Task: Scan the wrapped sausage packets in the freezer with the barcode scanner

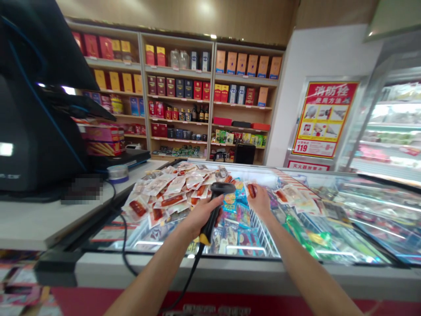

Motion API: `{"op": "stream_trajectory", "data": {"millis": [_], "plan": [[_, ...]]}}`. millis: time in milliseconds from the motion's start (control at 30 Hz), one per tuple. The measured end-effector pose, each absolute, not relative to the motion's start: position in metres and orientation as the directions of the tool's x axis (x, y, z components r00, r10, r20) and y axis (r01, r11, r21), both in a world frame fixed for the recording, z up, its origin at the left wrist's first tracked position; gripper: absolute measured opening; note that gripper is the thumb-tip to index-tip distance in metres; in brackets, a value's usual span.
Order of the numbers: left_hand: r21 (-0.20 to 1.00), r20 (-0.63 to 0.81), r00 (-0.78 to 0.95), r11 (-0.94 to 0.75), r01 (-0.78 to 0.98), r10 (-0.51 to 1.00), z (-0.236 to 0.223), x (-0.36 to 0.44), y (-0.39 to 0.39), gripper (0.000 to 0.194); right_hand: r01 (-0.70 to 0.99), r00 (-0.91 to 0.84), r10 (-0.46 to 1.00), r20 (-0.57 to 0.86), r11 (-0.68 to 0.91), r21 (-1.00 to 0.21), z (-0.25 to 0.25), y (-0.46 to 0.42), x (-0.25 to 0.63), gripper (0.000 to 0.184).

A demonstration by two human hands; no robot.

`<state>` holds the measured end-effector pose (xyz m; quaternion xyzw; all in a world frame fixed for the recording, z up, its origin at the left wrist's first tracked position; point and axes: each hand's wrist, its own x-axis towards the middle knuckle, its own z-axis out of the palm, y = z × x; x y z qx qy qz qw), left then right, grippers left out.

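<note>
A black corded barcode scanner (213, 215) with a yellow base is gripped in my left hand (200, 215), its head tilted toward the right. My right hand (259, 201) pinches a small clear packet with a reddish-brown sausage (251, 190) inside, a short way right of the scanner head. Left of the scanner, a big heap of similar sausage packets (171, 193) lies on the freezer's glass top (158, 245). A smaller group of these packets (294, 197) rests on the glass to the right of my right hand.
Under the glass are colourful frozen packages (235, 219) and a white wire basket (263, 232). A counter (23, 224) with a dark checkout terminal (36, 114) stands at left. The scanner's cable (124, 245) crosses the freezer edge. Shelves of boxes (179, 87) stand behind.
</note>
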<state>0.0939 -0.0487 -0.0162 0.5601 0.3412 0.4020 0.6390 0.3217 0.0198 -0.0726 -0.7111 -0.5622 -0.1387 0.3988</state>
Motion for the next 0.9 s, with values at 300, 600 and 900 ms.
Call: {"op": "stream_trajectory", "data": {"millis": [300,600,900], "plan": [[0.990,0.034,0.478,0.037,-0.138,0.878,-0.018,0.100,-0.050,0.034,0.881,0.364,0.668,0.649,-0.021,-0.472,-0.070,0.018,0.320,0.047],[0.991,0.020,0.456,0.044,-0.130,0.890,-0.016,0.092,-0.049,0.033,0.900,0.415,0.711,0.567,-0.228,-0.372,-0.071,0.014,0.333,0.043],[0.977,0.014,0.258,0.041,-0.207,0.966,-0.022,0.032,-0.038,0.030,0.819,0.550,0.618,0.562,-0.531,-0.217,-0.079,0.007,0.388,0.032]]}}
